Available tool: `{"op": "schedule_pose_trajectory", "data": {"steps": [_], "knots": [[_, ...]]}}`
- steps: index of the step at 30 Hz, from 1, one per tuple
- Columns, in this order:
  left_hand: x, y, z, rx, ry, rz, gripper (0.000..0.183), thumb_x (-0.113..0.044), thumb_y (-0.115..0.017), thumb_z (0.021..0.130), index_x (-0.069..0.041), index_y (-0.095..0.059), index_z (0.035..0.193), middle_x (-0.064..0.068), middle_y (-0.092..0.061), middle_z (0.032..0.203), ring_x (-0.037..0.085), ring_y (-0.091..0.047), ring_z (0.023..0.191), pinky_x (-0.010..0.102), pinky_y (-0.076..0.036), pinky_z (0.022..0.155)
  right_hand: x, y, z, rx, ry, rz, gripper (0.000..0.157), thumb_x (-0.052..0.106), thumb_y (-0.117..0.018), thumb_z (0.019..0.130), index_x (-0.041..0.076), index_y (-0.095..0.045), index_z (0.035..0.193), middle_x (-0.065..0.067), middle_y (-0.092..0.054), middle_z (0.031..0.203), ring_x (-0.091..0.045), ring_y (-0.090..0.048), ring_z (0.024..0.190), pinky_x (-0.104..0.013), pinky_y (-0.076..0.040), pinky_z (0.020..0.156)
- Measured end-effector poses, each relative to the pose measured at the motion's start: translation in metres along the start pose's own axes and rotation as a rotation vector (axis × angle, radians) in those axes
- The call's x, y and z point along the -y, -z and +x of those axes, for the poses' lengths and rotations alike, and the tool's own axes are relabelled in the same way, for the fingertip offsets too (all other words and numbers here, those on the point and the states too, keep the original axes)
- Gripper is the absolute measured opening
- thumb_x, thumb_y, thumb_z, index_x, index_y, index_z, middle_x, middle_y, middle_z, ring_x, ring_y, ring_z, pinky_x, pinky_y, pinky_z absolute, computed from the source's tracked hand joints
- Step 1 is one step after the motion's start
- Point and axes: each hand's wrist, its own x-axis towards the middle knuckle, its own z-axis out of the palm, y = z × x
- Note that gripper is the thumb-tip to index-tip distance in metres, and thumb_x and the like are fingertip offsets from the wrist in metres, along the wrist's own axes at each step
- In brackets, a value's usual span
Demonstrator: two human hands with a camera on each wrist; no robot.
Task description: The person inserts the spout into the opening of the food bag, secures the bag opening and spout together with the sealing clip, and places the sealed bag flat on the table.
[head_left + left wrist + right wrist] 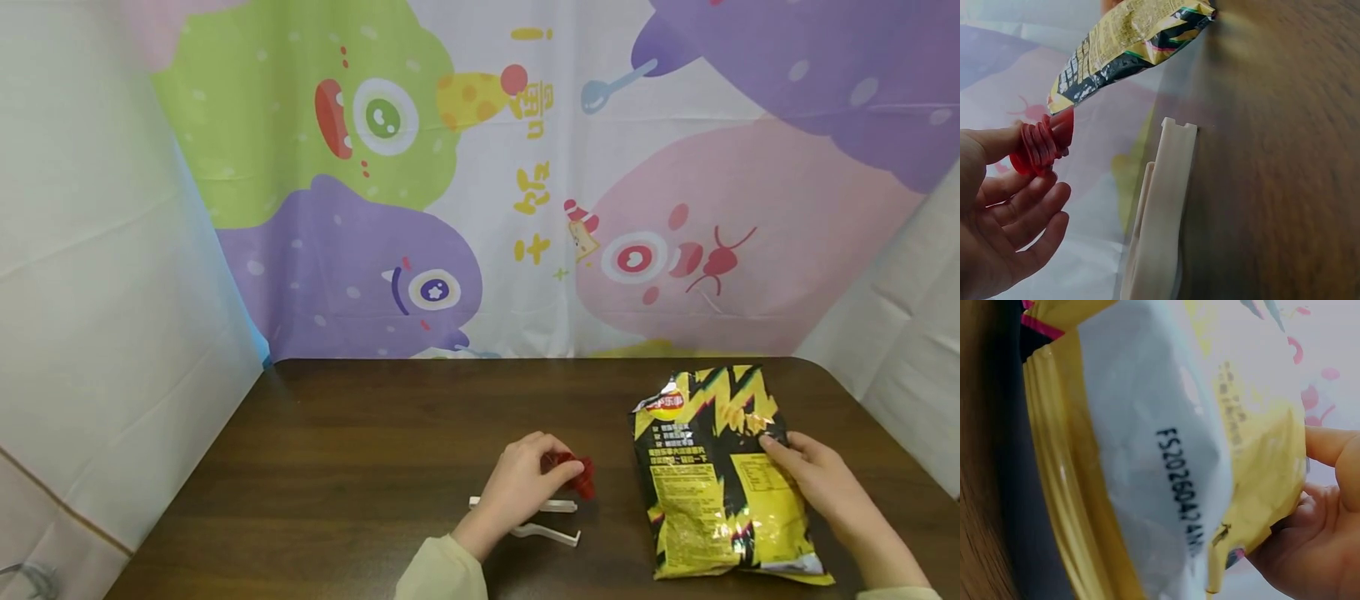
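Over at the right of the brown table [337, 500], a yellow-and-black snack bag [686, 508] has its edge clamped between thumb and fingers of the right hand [825, 487]. The left hand [521, 479], above a white clip [555, 534], pinches a small red plastic piece [584, 481].

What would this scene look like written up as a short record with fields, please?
left hand: pinches a red object
red object: ridged; exact kind unclear
right hand: grips the bag by its side edge, thumb on the printed face
bag: yellow and black, printed
white strips: two visible, partly hidden by the left hand; whether joined cannot be told
surface: dark brown table
backdrop: curtain with cartoon creatures
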Motion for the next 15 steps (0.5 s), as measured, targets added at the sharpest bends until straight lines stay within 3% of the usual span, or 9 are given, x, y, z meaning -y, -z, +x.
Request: {"op": "schedule_pose_trajectory", "data": {"steps": [6, 15], "knots": [[-0.006, -0.007, 0.011, 0.009, -0.001, -0.04, 0.024, -0.044, -0.056, 0.077, -0.021, -0.06, 0.081, -0.014, -0.052, 0.074, 0.0, -0.048, 0.064, 0.017, -0.039, 0.057, 0.002, 0.0, 0.001, -0.024, -0.004, 0.062, 0.056, 0.05, -0.035, 0.086, -0.004, -0.04, 0.102, -0.005, -0.053, 0.07, -0.015, -0.051, 0.057, -0.032, -0.043, 0.053], [-0.013, -0.016, 0.028, -0.018, 0.018, -0.15, 0.023, -0.043, -0.058, 0.076, -0.02, -0.061, 0.081, -0.012, -0.053, 0.074, 0.003, -0.051, 0.064, 0.017, -0.041, 0.056, 0.003, 0.002, 0.0, 0.005, -0.025, 0.102, 0.057, 0.05, -0.035, 0.085, -0.005, -0.04, 0.1, -0.005, -0.053, 0.068, -0.016, -0.052, 0.056, -0.032, -0.043, 0.053]]}}
